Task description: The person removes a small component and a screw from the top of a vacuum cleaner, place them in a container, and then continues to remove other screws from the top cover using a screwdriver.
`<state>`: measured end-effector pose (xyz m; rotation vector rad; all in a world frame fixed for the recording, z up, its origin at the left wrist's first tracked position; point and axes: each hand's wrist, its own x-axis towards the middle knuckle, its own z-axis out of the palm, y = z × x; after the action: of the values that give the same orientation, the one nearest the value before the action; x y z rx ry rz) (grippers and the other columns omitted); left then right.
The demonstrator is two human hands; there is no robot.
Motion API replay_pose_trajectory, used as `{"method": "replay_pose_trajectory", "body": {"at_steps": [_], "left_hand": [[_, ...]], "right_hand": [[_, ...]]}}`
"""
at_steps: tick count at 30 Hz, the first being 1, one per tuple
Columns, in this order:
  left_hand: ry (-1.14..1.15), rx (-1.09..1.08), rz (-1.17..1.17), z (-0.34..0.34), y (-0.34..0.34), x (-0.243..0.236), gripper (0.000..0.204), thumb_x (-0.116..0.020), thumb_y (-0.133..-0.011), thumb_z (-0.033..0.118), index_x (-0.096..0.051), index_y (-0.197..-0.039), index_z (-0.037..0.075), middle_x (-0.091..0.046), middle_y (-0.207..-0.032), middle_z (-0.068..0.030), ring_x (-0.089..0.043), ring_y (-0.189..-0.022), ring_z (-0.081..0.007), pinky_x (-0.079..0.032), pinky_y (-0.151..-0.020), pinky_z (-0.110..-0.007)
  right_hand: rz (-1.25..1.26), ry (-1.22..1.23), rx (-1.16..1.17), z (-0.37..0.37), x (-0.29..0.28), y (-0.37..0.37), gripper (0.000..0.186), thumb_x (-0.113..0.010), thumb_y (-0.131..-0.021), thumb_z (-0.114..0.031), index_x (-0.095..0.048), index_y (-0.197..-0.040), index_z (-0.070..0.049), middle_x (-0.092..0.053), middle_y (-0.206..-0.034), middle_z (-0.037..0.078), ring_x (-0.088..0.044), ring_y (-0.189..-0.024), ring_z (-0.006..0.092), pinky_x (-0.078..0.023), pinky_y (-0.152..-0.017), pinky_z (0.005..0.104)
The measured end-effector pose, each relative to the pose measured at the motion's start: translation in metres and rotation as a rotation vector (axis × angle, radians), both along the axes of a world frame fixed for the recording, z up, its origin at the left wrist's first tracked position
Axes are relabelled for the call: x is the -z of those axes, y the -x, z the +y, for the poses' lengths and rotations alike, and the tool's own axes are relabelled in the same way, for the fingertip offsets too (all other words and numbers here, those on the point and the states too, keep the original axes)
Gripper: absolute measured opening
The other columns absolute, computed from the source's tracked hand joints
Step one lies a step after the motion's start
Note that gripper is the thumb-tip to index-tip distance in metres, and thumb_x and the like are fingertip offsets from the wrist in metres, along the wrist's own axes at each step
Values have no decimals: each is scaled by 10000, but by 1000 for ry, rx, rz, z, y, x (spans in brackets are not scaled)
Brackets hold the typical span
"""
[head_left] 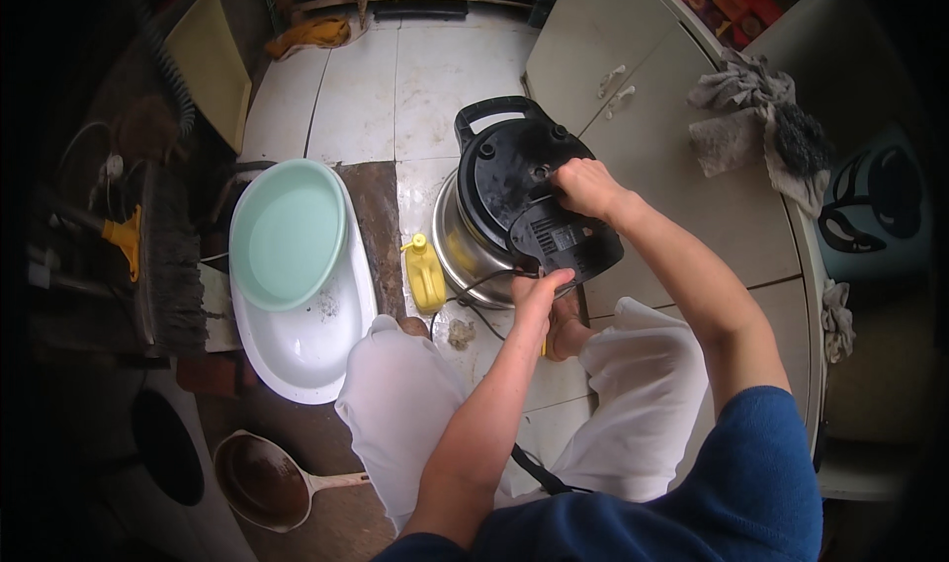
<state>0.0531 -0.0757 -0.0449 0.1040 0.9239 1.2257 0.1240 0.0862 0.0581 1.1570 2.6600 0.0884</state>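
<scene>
Between my knees stands an upturned electric appliance with a black plastic underside, small round feet, vent slots and a handle at its far end. Its lower part is shiny steel. My left hand grips the near edge of the black part, thumb on top. My right hand is closed in a fist against the underside, near a round hole; whatever its fingers hold is hidden. A black cord runs from beside my left hand down to the floor. A yellow spray bottle stands just left of the appliance.
A green basin rests in a white tub on the left. Below it lies a saucepan. Low cabinets line the right side, with grey rags over their edge. A clump of scrap lies on the tiles.
</scene>
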Motion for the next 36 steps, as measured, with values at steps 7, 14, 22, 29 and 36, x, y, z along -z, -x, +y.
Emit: {"method": "replay_pose_trajectory", "body": {"at_steps": [7,14,22,29,36], "left_hand": [[-3,-2,2,-1,1,-1,388,-722,-662,-28,-618,-1034,11,-652,-970,-67,-623,-862,-181,-487,-782,-297],[-47,-31,32,-2,-2,-1,253,-754,-669,77,-643,-891,29,-632,-784,-19,-480,-571,-86,-321,-518,-239],[-92,-63,79,0,-6,6,207,-768,-674,126,-654,-824,41,-618,-690,11,-392,-416,-35,-225,-380,-207],[-46,-23,17,0,-2,1,343,-737,-664,25,-625,-989,27,-641,-896,-39,-545,-727,-131,-395,-656,-264],[-18,5,15,1,-1,5,360,-732,-663,5,-617,-1004,22,-643,-924,-51,-582,-783,-154,-443,-712,-280]], "right_hand": [[102,100,34,4,4,-4,174,-697,-641,-103,-680,-795,-23,-668,-817,189,-652,-826,361,-531,-738,423],[227,237,68,17,7,-12,211,-673,-663,-103,-678,-851,-7,-657,-805,208,-643,-822,362,-521,-731,414],[358,443,201,30,2,-32,215,-673,-718,-91,-672,-905,16,-643,-745,139,-608,-691,190,-490,-666,308],[497,448,143,20,11,-35,240,-657,-688,-25,-698,-923,-6,-675,-785,150,-650,-735,236,-514,-719,320],[505,314,73,18,23,-39,247,-674,-681,-49,-698,-923,-7,-675,-782,157,-655,-745,227,-515,-721,321]]}}
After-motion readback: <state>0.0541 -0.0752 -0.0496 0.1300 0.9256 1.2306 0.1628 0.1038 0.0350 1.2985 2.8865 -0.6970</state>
